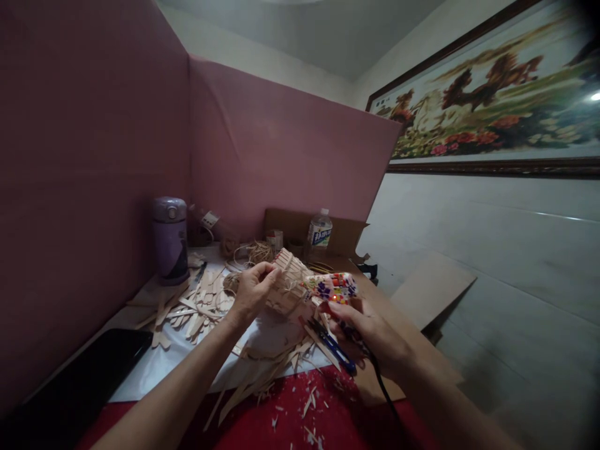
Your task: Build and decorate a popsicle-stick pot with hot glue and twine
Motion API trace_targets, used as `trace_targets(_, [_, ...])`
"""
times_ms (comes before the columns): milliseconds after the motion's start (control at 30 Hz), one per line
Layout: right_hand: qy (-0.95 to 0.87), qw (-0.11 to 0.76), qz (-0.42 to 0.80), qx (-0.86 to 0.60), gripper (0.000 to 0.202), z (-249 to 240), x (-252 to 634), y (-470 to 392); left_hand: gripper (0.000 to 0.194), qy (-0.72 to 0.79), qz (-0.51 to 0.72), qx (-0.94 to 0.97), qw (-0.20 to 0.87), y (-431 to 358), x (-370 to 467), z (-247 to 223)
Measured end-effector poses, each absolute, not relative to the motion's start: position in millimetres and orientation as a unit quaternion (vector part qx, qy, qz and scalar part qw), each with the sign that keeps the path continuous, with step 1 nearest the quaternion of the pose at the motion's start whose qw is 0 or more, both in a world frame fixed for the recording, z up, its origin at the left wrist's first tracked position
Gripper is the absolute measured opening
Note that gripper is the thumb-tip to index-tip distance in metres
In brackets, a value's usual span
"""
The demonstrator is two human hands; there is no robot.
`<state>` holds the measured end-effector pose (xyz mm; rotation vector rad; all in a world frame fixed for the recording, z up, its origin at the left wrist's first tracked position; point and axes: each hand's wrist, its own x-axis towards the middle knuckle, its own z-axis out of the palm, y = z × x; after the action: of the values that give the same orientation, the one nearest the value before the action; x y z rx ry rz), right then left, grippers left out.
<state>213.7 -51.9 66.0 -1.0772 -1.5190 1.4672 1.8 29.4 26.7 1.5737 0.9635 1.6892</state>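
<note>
In the middle of the head view, my left hand [257,286] pinches the edge of a small craft piece built from wooden sticks [293,270], tilted above the work surface. My right hand [370,328] is wrapped round a hot glue gun [338,286] with a colourful patterned body, a small lit red light and a black cord running down. Its nozzle points left at the craft piece; whether the two touch I cannot tell. Under the right hand lies a blue-handled cutting tool [338,355], its near part beside the fingers.
Loose wooden sticks [197,312] and shavings cover the white sheet. A purple flask [170,244] stands at the left, with a dark flat device [103,359] in front. Behind are twine [260,251] and a clear bottle [320,231]. Pink panels [290,150] wall the back and left.
</note>
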Motion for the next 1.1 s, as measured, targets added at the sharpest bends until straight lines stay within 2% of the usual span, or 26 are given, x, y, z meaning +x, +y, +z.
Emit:
trace_targets(133, [-0.582, 0.384, 0.572, -0.432, 0.035, 71, 201, -47, 0.023, 0.362, 0.639, 0.600, 0.316, 31, 2, 25])
trace_targets(667, [-0.632, 0.400, 0.480, -0.459, 0.040, 62, 192, -41, 0.024, 0.360, 0.636, 0.599, 0.329, 27, 3, 29])
trace_targets(1100, [-0.615, 0.405, 0.485, -0.471, 0.040, 61, 189, -42, 0.023, 0.361, 0.638, 0.594, 0.332, 25, 5, 31])
